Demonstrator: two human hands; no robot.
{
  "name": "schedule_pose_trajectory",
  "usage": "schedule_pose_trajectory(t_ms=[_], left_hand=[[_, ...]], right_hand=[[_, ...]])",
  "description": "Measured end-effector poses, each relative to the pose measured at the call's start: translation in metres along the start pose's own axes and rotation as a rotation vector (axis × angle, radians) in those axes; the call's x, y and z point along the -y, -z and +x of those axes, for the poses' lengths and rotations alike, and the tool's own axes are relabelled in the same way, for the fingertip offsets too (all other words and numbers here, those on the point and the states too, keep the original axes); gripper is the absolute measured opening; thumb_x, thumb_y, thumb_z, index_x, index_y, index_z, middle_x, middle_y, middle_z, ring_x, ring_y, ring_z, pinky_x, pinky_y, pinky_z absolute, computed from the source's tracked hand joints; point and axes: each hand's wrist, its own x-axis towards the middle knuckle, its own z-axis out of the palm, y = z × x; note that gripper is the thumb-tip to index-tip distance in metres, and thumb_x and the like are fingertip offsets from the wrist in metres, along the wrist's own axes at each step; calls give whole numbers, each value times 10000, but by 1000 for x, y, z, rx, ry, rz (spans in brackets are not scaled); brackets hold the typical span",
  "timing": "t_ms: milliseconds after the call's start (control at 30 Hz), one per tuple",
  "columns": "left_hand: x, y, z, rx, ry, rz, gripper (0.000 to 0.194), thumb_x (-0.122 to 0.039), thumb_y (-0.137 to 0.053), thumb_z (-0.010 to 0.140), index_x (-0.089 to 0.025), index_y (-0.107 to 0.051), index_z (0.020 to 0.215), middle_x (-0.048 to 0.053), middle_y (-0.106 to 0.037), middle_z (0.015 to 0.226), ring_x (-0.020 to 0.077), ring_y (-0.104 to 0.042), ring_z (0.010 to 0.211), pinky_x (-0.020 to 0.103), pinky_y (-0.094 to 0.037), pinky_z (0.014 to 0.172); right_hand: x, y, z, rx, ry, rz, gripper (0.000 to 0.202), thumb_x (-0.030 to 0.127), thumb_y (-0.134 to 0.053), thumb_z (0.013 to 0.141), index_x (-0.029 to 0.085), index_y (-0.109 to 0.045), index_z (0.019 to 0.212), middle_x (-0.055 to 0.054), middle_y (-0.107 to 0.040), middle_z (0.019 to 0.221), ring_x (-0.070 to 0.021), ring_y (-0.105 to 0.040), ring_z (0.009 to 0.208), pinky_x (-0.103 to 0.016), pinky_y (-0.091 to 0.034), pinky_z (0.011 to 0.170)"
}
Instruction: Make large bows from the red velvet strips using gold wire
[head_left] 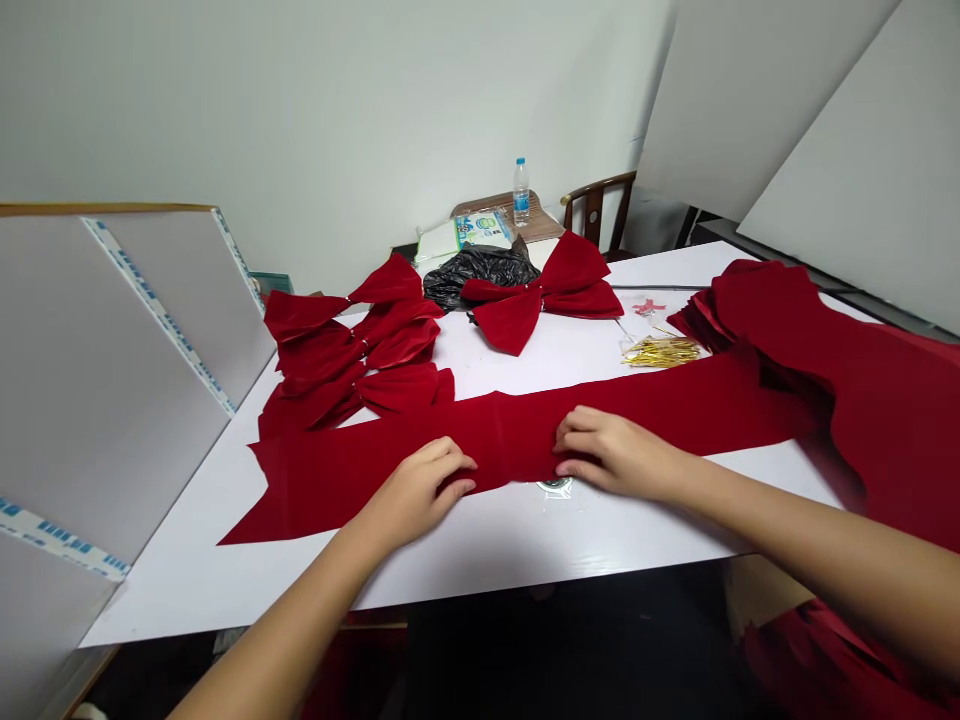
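Note:
A long strip of dark red velvet (637,405) lies across the white table, its left end cut in a notch and a faint crease near its middle. My left hand (431,488) rests on its lower edge, left of the crease, fingers curved and thumb apart from them. Right of the crease, my right hand (604,450) touches the strip with bent fingertips, the thumb apart near the lower edge. No fold of cloth shows between the fingers of either hand. A small clear packet with something round (556,488) peeks out beneath the strip by my right hand.
Several red velvet bows (360,350) are stacked at the left; another bow (541,295) lies by a black plastic bag (476,270). Gold twist ties (660,351) sit near piled red velvet (892,400). White panels (112,380) stand left; a water bottle (521,192) stands behind.

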Motion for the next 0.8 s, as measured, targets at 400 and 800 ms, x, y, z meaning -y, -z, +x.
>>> schedule_pose_trajectory(t_ms=[400,800], left_hand=[[27,-5,38,5,63,-16,157,-303,-710,906,-222,-728,1038,45,-680,1047,218,-637,994,351,-525,896],[34,-5,45,-73,-56,85,151,-317,-669,952,-194,-737,1006,56,-710,968,205,-643,916,348,-535,821]], right_hand=[[-45,1,2,-15,-43,-149,259,387,-680,944,168,-751,1062,-89,-702,1054,-224,-663,965,-323,-528,761],[-33,4,9,-13,-66,-368,232,359,-588,1009,198,-755,1014,-63,-701,994,-192,-618,882,-294,-415,639]])
